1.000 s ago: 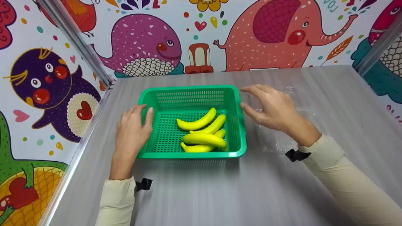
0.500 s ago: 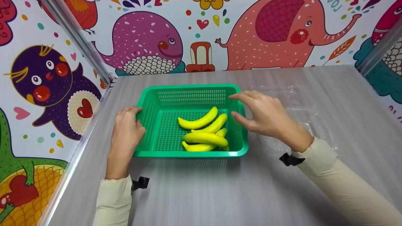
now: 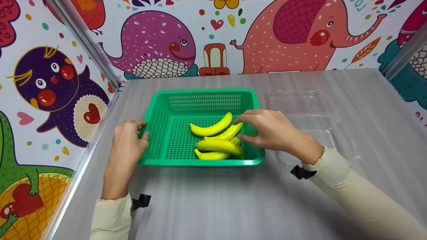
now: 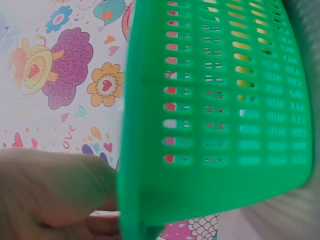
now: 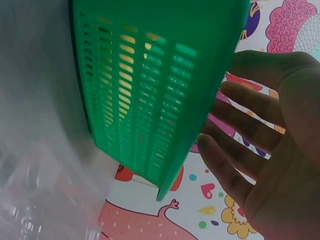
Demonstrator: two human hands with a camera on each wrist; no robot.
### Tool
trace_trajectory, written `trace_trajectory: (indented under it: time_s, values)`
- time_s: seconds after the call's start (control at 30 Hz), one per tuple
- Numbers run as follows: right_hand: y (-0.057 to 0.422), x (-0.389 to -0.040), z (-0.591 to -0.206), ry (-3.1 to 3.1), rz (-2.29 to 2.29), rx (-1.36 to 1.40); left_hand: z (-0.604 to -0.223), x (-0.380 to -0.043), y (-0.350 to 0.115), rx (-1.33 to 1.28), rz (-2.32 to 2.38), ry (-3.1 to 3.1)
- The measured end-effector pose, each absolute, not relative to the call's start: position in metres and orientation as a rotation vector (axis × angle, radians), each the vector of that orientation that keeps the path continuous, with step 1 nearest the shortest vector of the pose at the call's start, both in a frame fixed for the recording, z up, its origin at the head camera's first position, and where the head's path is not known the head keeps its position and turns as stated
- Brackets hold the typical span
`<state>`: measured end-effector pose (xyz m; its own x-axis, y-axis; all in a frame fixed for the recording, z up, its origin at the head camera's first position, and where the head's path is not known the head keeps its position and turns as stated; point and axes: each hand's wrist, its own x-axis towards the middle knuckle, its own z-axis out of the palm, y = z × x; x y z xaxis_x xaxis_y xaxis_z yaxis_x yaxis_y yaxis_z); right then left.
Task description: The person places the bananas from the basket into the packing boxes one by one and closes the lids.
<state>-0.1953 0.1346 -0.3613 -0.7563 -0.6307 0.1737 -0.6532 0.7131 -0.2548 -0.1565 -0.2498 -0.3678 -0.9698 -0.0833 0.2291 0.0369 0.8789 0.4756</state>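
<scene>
A green plastic basket (image 3: 203, 162) with slotted walls stands on the table, several yellow bananas (image 3: 218, 145) piled in its right half. My left hand (image 3: 125, 143) is at the basket's left rim, fingers bent and thumb and fingertips holding its edge; in the left wrist view the rim partly hides that hand (image 4: 55, 192). My right hand (image 3: 272, 128) reaches over the right rim into the basket. Its thumb and fingers are apart, tips right at the upper bananas, with nothing gripped. In the right wrist view the same hand (image 5: 280, 140) shows its fingers spread beside the rim.
Clear plastic clamshell boxes (image 3: 317, 128) lie on the grey table (image 3: 213, 203), right of the basket and partly behind the right forearm. Printed cartoon walls (image 3: 156, 43) close off the back and sides, with a metal post (image 3: 88, 43) at the back left corner.
The right hand has moved left and down, from outside the right rim to over the bananas. The left hand has shifted left and toward me along the left rim. The bananas stay put.
</scene>
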Motion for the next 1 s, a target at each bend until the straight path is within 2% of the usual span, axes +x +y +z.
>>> trace_trajectory:
  time_s: [0.57, 1.0]
  values:
    - [0.110, -0.202, -0.372, -2.902, 0.808, 1.402, -0.362, -0.149, -0.254, 0.044, -0.721, -2.852]
    - [0.098, -0.206, -0.384, -2.964, 0.721, 1.430, -0.360, -0.149, -0.255, 0.046, -0.692, -2.866]
